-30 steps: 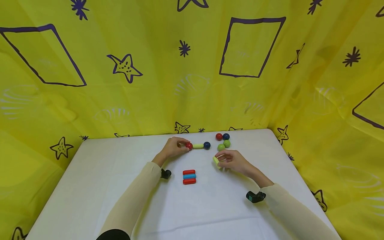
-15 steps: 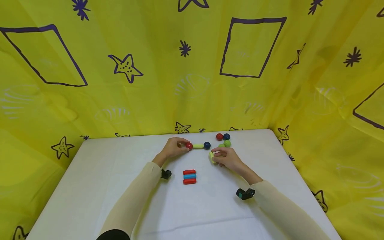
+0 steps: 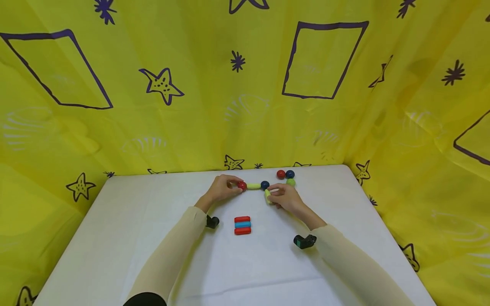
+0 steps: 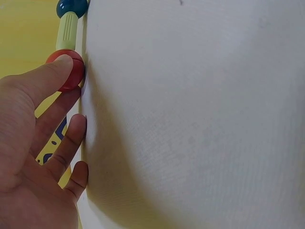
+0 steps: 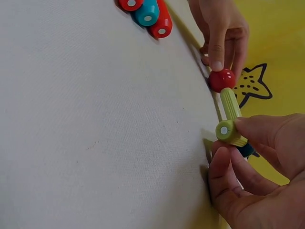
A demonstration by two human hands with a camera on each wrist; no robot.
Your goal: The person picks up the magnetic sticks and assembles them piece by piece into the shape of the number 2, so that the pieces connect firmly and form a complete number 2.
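My left hand pinches a red ball between thumb and forefinger on the white table. A yellow-green rod joins that ball to a dark blue ball. My right hand pinches a second yellow-green rod, whose far end is at the near side of the blue ball; whether they touch is hard to tell. In the right wrist view this held rod shows a pale round disc on its end, and it hides most of the blue ball.
Two red rods and a blue rod lie side by side, nearer the front. Behind my right hand sit a red ball, a dark blue ball and a green ball. A yellow patterned curtain stands along the table's back edge.
My right hand has moved left and slightly away from me, carrying its rod up to the blue ball. It now covers one green ball. The left hand has stayed on the red ball.
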